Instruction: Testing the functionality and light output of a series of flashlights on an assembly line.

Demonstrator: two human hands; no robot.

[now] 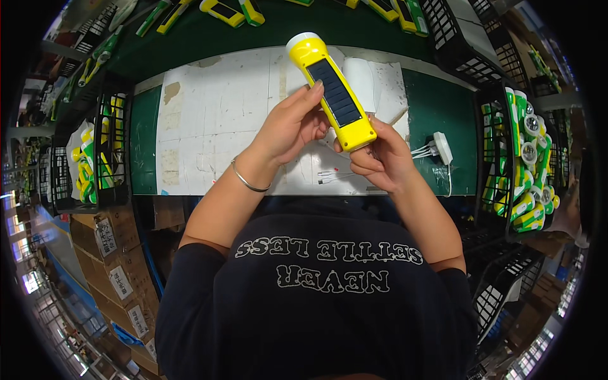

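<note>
A yellow flashlight [356, 134] with a dark solar panel along its body and a white head is held up over the table, its head tilted away to the upper left. My left hand [292, 123] grips its side, thumb on the edge of the panel. At the tail end, the fingers of my right hand [387, 155] are closed around the base; what the fingertips touch underneath is hidden. White charging cables [335, 176] lie on the white board [215, 126] below my hands.
A white multi-plug charger [442, 149] sits on the green tabletop to the right. Black crates with green and yellow flashlights stand at the left [120, 149] and right [500, 158]. More flashlights [221, 12] lie along the far side. Cardboard boxes [104, 237] are stacked at lower left.
</note>
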